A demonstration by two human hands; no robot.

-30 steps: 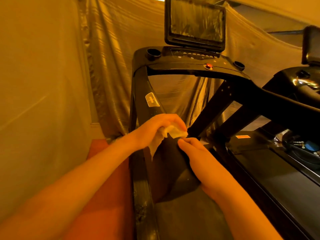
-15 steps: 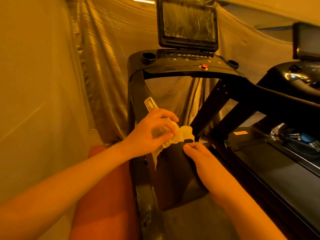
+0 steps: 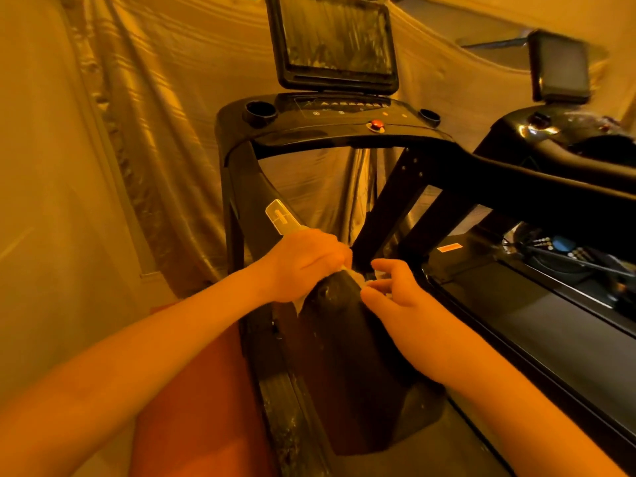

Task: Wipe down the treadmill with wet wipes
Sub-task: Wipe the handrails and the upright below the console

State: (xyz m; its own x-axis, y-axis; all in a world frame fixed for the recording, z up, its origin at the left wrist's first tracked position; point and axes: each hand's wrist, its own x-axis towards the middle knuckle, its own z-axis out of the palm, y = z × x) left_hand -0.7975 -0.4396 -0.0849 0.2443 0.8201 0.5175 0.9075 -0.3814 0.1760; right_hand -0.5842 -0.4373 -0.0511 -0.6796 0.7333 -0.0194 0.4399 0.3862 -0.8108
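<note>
A black treadmill (image 3: 330, 132) stands before me, with a console, a red stop button (image 3: 376, 125) and a dusty screen (image 3: 335, 39). My left hand (image 3: 304, 265) grips a white wet wipe (image 3: 354, 275) low on the left upright (image 3: 254, 197), just under a pale sticker (image 3: 280, 216). Most of the wipe is hidden in my fist; one corner hangs below it. My right hand (image 3: 395, 290) pinches the wipe's other end with thumb and forefinger, close beside my left hand.
A shiny plastic sheet (image 3: 144, 132) hangs behind and to the left. A second treadmill (image 3: 564, 139) with its own screen stands at the right, its belt (image 3: 550, 332) close by my right arm. Red floor (image 3: 192, 390) lies left of the dirty side rail (image 3: 292, 418).
My left hand has closed tighter around the wipe, so less of it shows. My right hand has come up and taken the wipe's end between its fingers. The view has tilted slightly.
</note>
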